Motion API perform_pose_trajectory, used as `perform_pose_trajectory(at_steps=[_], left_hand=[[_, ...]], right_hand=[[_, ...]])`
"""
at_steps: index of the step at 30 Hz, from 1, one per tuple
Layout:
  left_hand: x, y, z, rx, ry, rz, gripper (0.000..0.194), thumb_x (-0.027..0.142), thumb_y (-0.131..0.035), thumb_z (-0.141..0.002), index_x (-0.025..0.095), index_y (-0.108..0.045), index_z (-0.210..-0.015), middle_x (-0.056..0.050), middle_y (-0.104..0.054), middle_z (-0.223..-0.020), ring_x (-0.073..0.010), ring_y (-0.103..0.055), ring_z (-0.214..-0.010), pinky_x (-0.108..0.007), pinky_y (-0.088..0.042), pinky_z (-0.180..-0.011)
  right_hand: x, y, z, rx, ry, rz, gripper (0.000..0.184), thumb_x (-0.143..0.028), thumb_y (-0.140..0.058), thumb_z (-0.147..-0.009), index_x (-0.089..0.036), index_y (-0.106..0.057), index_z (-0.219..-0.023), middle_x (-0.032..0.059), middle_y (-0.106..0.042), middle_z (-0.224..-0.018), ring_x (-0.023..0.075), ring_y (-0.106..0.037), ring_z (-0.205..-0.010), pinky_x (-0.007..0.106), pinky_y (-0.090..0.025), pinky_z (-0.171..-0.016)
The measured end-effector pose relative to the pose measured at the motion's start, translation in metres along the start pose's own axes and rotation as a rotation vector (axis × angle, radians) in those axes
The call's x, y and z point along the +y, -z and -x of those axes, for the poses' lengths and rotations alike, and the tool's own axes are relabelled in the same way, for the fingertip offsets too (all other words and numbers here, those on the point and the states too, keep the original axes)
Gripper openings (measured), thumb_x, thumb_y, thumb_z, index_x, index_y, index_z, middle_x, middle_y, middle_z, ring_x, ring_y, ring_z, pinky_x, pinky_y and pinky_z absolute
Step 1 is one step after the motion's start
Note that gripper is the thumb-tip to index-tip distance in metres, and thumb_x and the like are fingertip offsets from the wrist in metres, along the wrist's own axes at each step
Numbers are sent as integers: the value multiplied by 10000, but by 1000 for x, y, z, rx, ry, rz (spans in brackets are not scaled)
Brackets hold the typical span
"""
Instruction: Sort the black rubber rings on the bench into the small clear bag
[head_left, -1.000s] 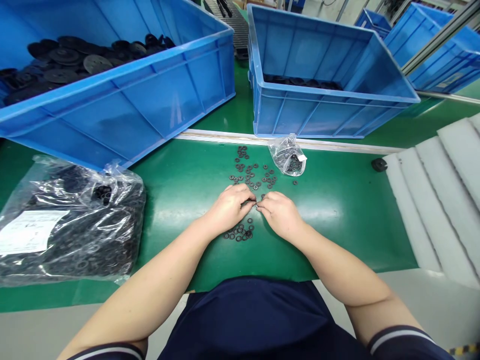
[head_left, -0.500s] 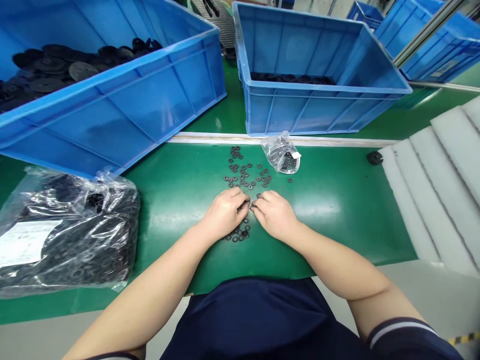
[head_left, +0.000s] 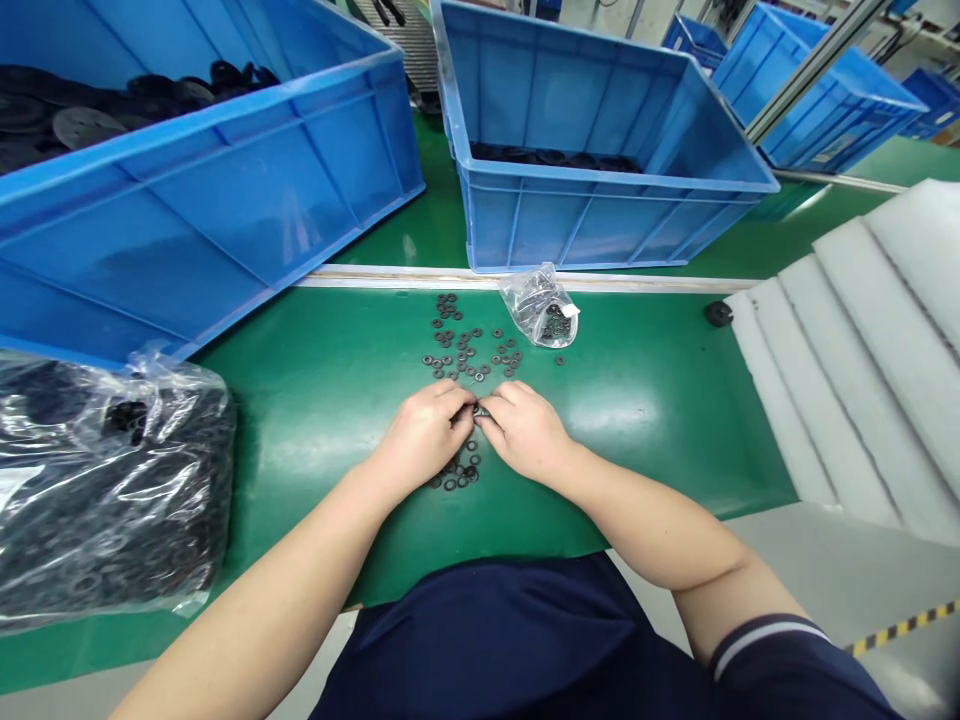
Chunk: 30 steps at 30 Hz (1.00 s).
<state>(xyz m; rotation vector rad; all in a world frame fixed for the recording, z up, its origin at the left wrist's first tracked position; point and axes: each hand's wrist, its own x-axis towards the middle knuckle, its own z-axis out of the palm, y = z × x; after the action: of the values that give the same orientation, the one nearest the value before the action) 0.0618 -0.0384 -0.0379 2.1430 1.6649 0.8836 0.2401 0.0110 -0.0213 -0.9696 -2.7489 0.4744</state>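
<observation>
My left hand (head_left: 424, 435) and my right hand (head_left: 525, 430) rest knuckles-up on the green mat (head_left: 660, 420), fingertips pinched together and meeting over a small dark piece I cannot make out. Small black rings (head_left: 469, 345) lie scattered just beyond the fingers. A tighter cluster of rings (head_left: 459, 475) sits under and between my hands. A small clear bag of rings (head_left: 538, 308) lies a little farther away to the right.
A large clear bag of black parts (head_left: 105, 490) lies at the left. Two blue crates (head_left: 210, 215) (head_left: 600, 210) holding black discs stand behind the mat. White foam sheets (head_left: 855, 360) are stacked at the right, with a black knob (head_left: 718, 314) beside them.
The view has swung right, so everything sits further left in the picture. My hands have stayed pinched together over the rings, with hardly any movement on the mat.
</observation>
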Motion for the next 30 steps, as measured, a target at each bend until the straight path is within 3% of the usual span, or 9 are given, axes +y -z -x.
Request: perform_pose_trajectory(at_steps=[12, 21, 26, 30], left_hand=[[3, 4, 1, -54, 103, 30, 203, 180, -502, -946, 168, -705, -950, -70, -641, -897, -198, -614, -849, -325, -501, -784], [5, 18, -22, -182, 358, 114, 78, 145, -661, -776, 191, -633, -719, 6, -656, -688, -170, -607, -680, -288, -451, -658], [-2, 25, -14, -136, 329, 353, 101, 198, -589, -836, 185, -674, -891, -8, -711, -797, -151, -638, -716, -269, -486, -679], [-6, 28, -8, -135, 285, 347, 124, 212, -572, -844, 179, -673, -909, 0, -670, -745, -133, -591, -657, -259, -468, -646]], right_hand=[[2, -6, 1, 20, -5, 25, 172, -270, -565, -981, -166, -701, -996, 92, -645, -979, 228, -563, -966, 350, -489, -885], [-6, -2, 2, 7, -20, 47, 247, -281, -504, -1007, -142, -694, -1083, 116, -655, -1007, 248, -557, -990, 374, -489, -899], [-10, -1, 5, -38, 15, 99, 323, -267, -477, -1014, -170, -653, -1266, 134, -638, -1086, 254, -530, -984, 385, -501, -861], [-14, -3, 5, -94, 42, 197, 347, -193, -435, -1010, -151, -646, -1282, 157, -626, -1111, 274, -505, -986, 404, -496, -809]])
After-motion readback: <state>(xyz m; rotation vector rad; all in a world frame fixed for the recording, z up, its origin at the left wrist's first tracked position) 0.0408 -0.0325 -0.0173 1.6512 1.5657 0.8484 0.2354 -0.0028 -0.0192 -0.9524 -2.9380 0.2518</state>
